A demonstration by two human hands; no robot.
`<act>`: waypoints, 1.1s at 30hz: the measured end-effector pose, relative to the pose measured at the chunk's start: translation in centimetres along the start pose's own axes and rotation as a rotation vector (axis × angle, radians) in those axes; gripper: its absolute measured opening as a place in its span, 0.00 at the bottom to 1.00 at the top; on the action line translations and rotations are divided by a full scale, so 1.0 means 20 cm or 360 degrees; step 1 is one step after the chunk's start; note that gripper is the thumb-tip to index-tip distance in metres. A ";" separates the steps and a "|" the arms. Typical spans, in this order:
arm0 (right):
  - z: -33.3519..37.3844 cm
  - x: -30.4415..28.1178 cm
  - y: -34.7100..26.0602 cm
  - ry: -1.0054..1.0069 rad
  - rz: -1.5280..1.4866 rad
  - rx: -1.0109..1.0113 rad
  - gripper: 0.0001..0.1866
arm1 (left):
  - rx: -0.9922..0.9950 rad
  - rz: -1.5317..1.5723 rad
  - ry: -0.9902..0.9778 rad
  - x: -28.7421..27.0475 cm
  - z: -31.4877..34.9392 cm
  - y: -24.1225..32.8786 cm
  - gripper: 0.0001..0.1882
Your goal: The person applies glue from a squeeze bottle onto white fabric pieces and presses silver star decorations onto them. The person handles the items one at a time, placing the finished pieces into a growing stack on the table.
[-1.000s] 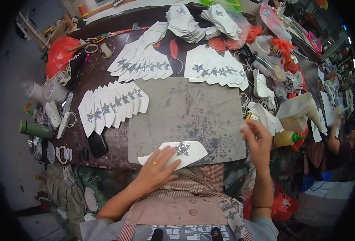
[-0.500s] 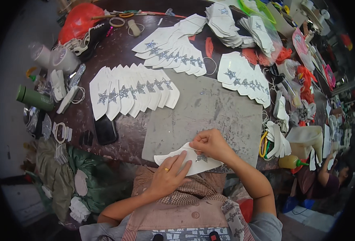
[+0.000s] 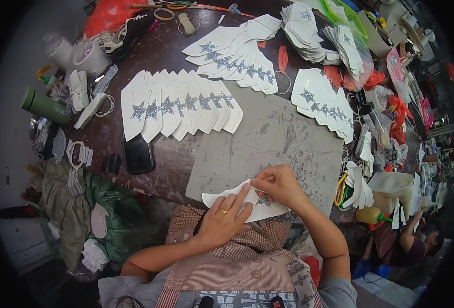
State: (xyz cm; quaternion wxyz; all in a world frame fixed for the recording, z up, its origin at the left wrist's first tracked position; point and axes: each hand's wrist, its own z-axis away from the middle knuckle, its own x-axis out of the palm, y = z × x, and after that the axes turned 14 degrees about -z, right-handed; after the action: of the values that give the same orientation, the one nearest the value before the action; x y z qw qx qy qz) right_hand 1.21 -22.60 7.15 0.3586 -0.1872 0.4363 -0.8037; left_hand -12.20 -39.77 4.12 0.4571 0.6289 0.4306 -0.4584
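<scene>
A white shoe-upper piece (image 3: 268, 212) lies at the near edge of a grey work board (image 3: 268, 141). It bears a silver glitter star (image 3: 263, 201), partly covered by my right hand. My left hand (image 3: 224, 218), a gold ring on one finger, rests flat across the piece with its fingers stretched out. At the piece's far edge, my right hand (image 3: 282, 186) is closed in a pinch, thumb and forefinger on the edge beside the left fingertips. The tips hide part of that edge. Fanned rows of similar starred pieces (image 3: 181, 105) lie beyond the hands.
A black phone (image 3: 137, 156) sits left of the board, partly under a fanned row. Farther left stands a green bottle (image 3: 44, 106). On the right are a yellow glue bottle (image 3: 372, 214) and a translucent container (image 3: 391, 189). Another person (image 3: 417, 249) is at the lower right.
The view has shifted, so the table's things appear moved, mostly rightward. Both hands stay on the same piece, and the right hand keeps its pinch at the far edge.
</scene>
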 end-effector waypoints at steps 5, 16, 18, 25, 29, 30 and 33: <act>0.07 -0.02 -0.07 -0.0066 -0.0016 -0.0001 0.09 | 0.0004 -0.0084 0.0023 0.02 0.00 0.02 0.37; 0.24 -0.30 0.11 0.0378 -0.0106 -0.0087 0.10 | 0.0001 -0.0148 0.0051 0.00 -0.06 0.05 0.45; 0.23 -0.32 0.16 0.0394 -0.0110 -0.0062 0.11 | -0.0017 -0.0171 -0.0011 -0.01 -0.07 0.07 0.52; 0.24 -0.27 0.19 0.0470 0.0028 -0.0188 0.12 | -0.0135 -0.0284 -0.0066 -0.04 -0.12 0.11 0.54; 0.24 -0.24 0.21 0.0560 0.0401 -0.0362 0.13 | -0.0237 -0.0178 -0.0242 -0.10 -0.21 0.14 0.51; 0.24 -0.24 0.21 0.0551 0.0533 -0.0410 0.13 | -0.0048 -0.0158 -0.0131 -0.08 -0.23 0.16 0.50; 0.28 -0.25 0.18 0.0524 0.0528 -0.0407 0.11 | 0.0313 0.0125 -0.0052 0.02 -0.26 0.19 0.49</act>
State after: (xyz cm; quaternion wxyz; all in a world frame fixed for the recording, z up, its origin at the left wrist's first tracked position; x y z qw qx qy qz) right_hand 9.44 -23.41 7.27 0.3829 -0.0236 0.6116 -0.6919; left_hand -7.42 -35.54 5.21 0.4177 0.6795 0.3512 -0.4904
